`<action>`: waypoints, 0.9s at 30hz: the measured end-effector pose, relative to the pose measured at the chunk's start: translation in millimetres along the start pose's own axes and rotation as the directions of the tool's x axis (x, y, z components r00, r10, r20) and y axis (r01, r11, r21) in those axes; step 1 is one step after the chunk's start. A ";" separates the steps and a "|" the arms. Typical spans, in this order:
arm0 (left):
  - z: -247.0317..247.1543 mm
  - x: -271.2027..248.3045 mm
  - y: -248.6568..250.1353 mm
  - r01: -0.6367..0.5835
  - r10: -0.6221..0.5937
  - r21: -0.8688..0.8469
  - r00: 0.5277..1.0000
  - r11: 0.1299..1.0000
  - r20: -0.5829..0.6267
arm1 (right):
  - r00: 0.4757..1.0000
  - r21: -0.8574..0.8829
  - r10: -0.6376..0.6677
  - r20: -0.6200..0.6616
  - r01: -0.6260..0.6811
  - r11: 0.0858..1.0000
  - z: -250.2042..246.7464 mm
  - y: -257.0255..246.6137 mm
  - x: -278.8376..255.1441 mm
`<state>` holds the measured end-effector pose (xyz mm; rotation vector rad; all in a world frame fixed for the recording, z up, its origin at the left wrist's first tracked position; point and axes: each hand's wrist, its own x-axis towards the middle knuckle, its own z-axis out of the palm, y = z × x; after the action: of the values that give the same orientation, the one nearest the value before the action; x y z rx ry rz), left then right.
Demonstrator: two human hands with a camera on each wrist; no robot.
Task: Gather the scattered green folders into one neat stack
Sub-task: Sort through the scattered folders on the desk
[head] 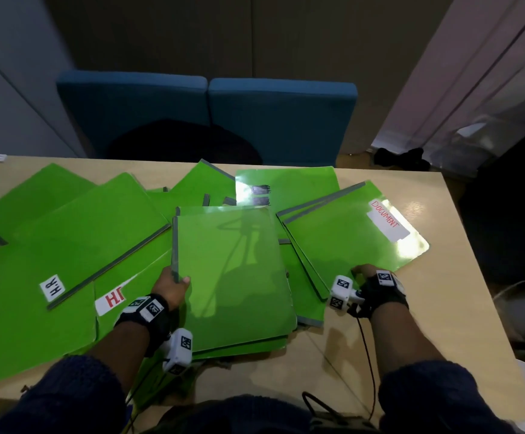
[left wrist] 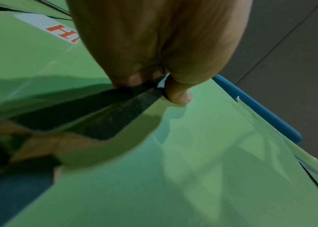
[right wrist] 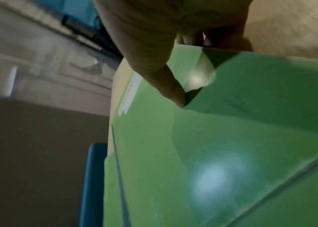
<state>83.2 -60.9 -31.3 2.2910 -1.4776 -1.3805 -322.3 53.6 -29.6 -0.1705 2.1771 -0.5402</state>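
Now both grips (head: 171, 285) (head: 364, 272) on folders (head: 233, 270).

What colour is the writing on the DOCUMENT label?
Red, on a white label stuck to a green folder; the head view shows it best.

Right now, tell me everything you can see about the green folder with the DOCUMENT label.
The DOCUMENT folder is glossy bright green, flat and thin like plastic or coated card, with a grey spine strip along its far-left edge and rounded corners. A white label with red letters sits near its far-right corner. It lies tilted at the right of the table, on top of other green folders, glare across its right side. The right hand pinches its near corner, thumb on top.
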 end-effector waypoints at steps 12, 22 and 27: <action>-14.3 -5.1 -0.6 -0.030 0.032 -0.028 0.994 0.999 0.100 | 0.881 0.490 -0.231 -0.413 0.429 0.759 -27.3 -6.7 4.1; -15.3 -23.8 -13.2 -0.066 0.086 -0.208 0.993 0.976 0.086 | 0.809 0.338 -0.565 0.165 0.492 0.802 88.9 -25.4 -72.6; -36.2 -26.0 -42.8 -0.124 0.135 -0.190 0.990 0.974 0.043 | 0.720 0.043 -0.627 0.298 0.646 0.762 133.9 -45.9 -81.1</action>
<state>135.3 -31.9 -14.8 2.0227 -1.4170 -1.4874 -170.4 -5.5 -22.3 -1.0105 1.7985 -0.7671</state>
